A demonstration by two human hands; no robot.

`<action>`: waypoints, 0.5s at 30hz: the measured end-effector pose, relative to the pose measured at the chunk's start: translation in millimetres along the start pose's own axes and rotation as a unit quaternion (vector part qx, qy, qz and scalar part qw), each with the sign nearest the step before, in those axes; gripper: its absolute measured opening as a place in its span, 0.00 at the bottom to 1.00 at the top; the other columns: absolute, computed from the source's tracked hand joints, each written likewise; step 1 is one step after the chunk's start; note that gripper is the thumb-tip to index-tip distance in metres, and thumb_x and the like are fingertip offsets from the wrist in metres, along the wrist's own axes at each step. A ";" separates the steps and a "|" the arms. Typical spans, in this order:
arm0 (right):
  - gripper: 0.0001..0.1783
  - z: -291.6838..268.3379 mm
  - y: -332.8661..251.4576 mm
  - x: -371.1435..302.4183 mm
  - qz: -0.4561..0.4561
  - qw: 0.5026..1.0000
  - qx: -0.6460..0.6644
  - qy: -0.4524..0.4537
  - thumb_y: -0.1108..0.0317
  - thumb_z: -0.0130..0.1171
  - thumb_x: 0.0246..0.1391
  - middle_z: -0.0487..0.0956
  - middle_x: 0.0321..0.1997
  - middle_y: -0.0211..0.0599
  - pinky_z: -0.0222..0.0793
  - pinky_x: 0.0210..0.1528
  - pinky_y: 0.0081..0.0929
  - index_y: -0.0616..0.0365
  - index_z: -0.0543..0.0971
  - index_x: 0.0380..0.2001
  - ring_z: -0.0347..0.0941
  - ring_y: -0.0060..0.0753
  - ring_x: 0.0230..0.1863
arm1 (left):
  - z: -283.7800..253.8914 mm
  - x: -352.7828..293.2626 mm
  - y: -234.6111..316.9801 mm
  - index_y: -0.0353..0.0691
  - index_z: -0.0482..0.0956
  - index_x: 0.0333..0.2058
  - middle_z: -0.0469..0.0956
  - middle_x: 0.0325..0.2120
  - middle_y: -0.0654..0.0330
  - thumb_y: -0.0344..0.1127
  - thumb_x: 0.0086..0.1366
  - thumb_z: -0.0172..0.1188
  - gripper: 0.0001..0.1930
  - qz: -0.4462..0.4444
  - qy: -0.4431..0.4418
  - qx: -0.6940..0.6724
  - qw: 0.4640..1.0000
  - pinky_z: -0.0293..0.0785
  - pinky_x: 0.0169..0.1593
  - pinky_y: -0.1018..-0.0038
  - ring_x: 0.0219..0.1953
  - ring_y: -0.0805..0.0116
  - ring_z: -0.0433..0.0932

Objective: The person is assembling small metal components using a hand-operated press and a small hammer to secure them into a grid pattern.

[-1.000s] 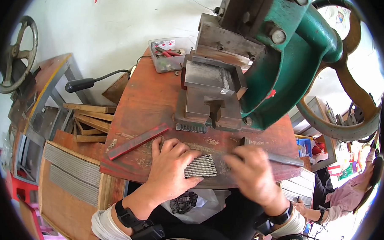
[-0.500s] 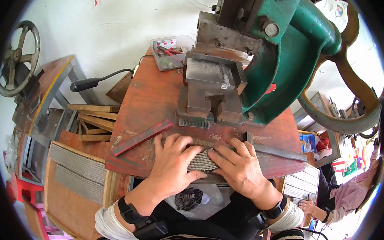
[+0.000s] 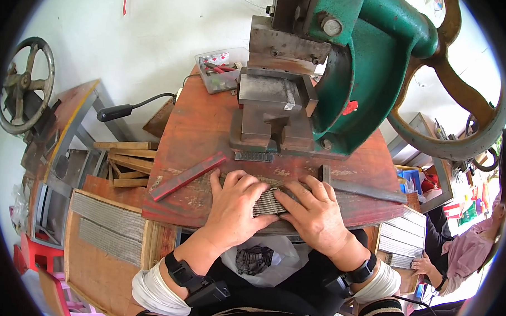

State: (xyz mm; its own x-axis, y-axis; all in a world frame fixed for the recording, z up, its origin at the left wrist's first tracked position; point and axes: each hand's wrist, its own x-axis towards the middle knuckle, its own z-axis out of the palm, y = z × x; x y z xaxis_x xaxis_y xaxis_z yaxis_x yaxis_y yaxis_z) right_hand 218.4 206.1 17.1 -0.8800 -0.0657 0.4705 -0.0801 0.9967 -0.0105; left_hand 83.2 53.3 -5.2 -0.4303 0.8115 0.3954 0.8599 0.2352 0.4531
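At the table's front edge, a bundle of ridged grey metal strips [image 3: 268, 203] lies between my hands. My left hand [image 3: 233, 206] is closed on its left side, thumb along the near edge. From the right, my right hand [image 3: 316, 219] presses its fingers over the other end; the undersides of both hands are hidden. A single toothed metal strip [image 3: 254, 157] lies beyond them, in front of the press's steel die block [image 3: 258, 123]. Left of my hands rests a red and dark bar [image 3: 188, 177]. A hammer-like tool [image 3: 369, 191] lies to the right.
A green hand press [image 3: 358, 106] with a large wheel rim [image 3: 459, 144] takes up the back right. A plastic box of tools [image 3: 215, 81] sits behind. Below the edge hangs a bag of dark pieces [image 3: 283, 262]. Trays of strips [image 3: 108, 225] stand left; another person's hand [image 3: 422, 264] is far right.
The view has shifted slightly. My hands remain around the bundle, which now shows more upright between them. The other person's hand has moved a little at the right-hand tray.
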 end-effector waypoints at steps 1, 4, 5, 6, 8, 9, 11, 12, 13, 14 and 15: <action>0.30 2.3 0.4 -1.9 0.000 1.000 -0.013 -0.003 0.61 0.70 0.40 0.75 0.52 0.31 0.64 0.53 0.41 0.51 0.79 0.51 0.67 0.43 0.56 | 0.4 -0.3 -0.1 0.40 0.79 0.45 0.76 0.43 0.61 0.46 0.42 0.76 0.31 0.001 0.005 -0.001 1.000 0.49 0.61 0.39 0.54 0.57 0.67; 0.30 2.2 0.3 -2.6 0.004 1.000 -0.006 -0.007 0.61 0.69 0.40 0.74 0.52 0.30 0.63 0.52 0.40 0.48 0.78 0.51 0.67 0.43 0.55 | 3.0 -0.6 -1.5 0.40 0.79 0.45 0.76 0.42 0.62 0.47 0.44 0.75 0.29 0.006 0.015 0.003 1.000 0.48 0.61 0.39 0.54 0.57 0.67; 0.30 0.8 0.0 -1.0 0.004 1.000 -0.006 -0.006 0.61 0.69 0.40 0.74 0.52 0.30 0.63 0.52 0.40 0.48 0.78 0.51 0.67 0.43 0.55 | 3.5 -0.6 -1.6 0.41 0.79 0.45 0.76 0.42 0.62 0.47 0.45 0.75 0.29 0.009 0.019 0.009 1.000 0.48 0.61 0.39 0.54 0.57 0.67; 0.30 -1.7 -1.2 1.7 0.001 1.000 -0.013 -0.017 0.61 0.69 0.40 0.74 0.51 0.30 0.63 0.52 0.40 0.48 0.77 0.52 0.67 0.42 0.55 | 2.1 -0.4 -0.3 0.41 0.79 0.45 0.76 0.42 0.62 0.47 0.45 0.75 0.29 0.009 0.018 0.009 1.000 0.48 0.61 0.39 0.54 0.57 0.67; 0.31 -8.0 -1.8 6.6 -0.001 0.999 -0.020 -0.028 0.61 0.69 0.39 0.74 0.50 0.30 0.63 0.51 0.40 0.48 0.77 0.52 0.67 0.42 0.54 | -1.9 2.4 2.2 0.41 0.79 0.45 0.77 0.43 0.62 0.47 0.45 0.75 0.29 0.010 0.007 0.009 1.000 0.48 0.61 0.38 0.54 0.57 0.67; 0.32 -12.7 -0.6 9.5 -0.006 0.999 -0.023 -0.039 0.61 0.70 0.39 0.75 0.49 0.30 0.64 0.51 0.40 0.48 0.76 0.53 0.67 0.41 0.54 | -2.7 3.0 1.7 0.41 0.79 0.45 0.77 0.43 0.62 0.47 0.45 0.75 0.29 0.010 0.009 0.008 1.000 0.48 0.61 0.38 0.54 0.57 0.67; 0.32 -19.2 1.5 11.3 -0.009 0.998 -0.024 -0.050 0.60 0.70 0.39 0.75 0.49 0.30 0.65 0.51 0.40 0.50 0.76 0.53 0.68 0.41 0.54 | -3.6 2.8 -0.3 0.41 0.79 0.46 0.77 0.43 0.63 0.48 0.45 0.74 0.29 0.011 -0.003 0.007 1.000 0.48 0.62 0.37 0.54 0.58 0.67; 0.32 -18.8 3.1 11.1 -0.012 0.998 -0.026 -0.050 0.60 0.70 0.39 0.75 0.49 0.30 0.65 0.51 0.40 0.50 0.76 0.53 0.68 0.41 0.54 | -3.2 3.0 -0.5 0.41 0.79 0.46 0.77 0.43 0.63 0.48 0.45 0.74 0.29 0.011 0.000 0.007 1.000 0.48 0.62 0.37 0.54 0.58 0.67; 0.32 -16.4 4.7 10.4 -0.003 0.999 0.001 -0.037 0.60 0.69 0.40 0.75 0.50 0.31 0.66 0.50 0.40 0.51 0.76 0.52 0.69 0.41 0.54 | -2.7 2.7 -0.7 0.42 0.79 0.46 0.77 0.44 0.63 0.48 0.45 0.74 0.29 0.003 -0.006 -0.002 1.000 0.48 0.62 0.38 0.55 0.58 0.67; 0.31 -13.1 6.0 10.1 0.005 0.999 0.027 -0.025 0.60 0.69 0.40 0.75 0.51 0.31 0.67 0.50 0.40 0.52 0.76 0.52 0.70 0.41 0.53 | -2.3 2.1 -1.2 0.42 0.79 0.46 0.77 0.44 0.63 0.48 0.45 0.74 0.29 -0.005 -0.013 -0.011 1.000 0.48 0.62 0.38 0.55 0.59 0.67; 0.31 -9.5 6.1 9.5 0.003 0.999 0.023 -0.025 0.60 0.69 0.40 0.75 0.51 0.31 0.67 0.50 0.40 0.52 0.76 0.52 0.70 0.41 0.53 | -1.3 1.6 -2.1 0.42 0.79 0.46 0.77 0.44 0.63 0.48 0.45 0.74 0.29 -0.003 -0.009 -0.012 1.000 0.48 0.62 0.38 0.55 0.59 0.67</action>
State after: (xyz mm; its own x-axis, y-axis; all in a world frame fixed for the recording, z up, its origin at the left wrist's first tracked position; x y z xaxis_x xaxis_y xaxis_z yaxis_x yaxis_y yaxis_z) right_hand 213.9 212.0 29.9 -0.9029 -0.0628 0.4253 -0.0948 0.9940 -0.0544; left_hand 80.4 53.4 -4.4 -0.4298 0.8198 0.3784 0.8504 0.2267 0.4749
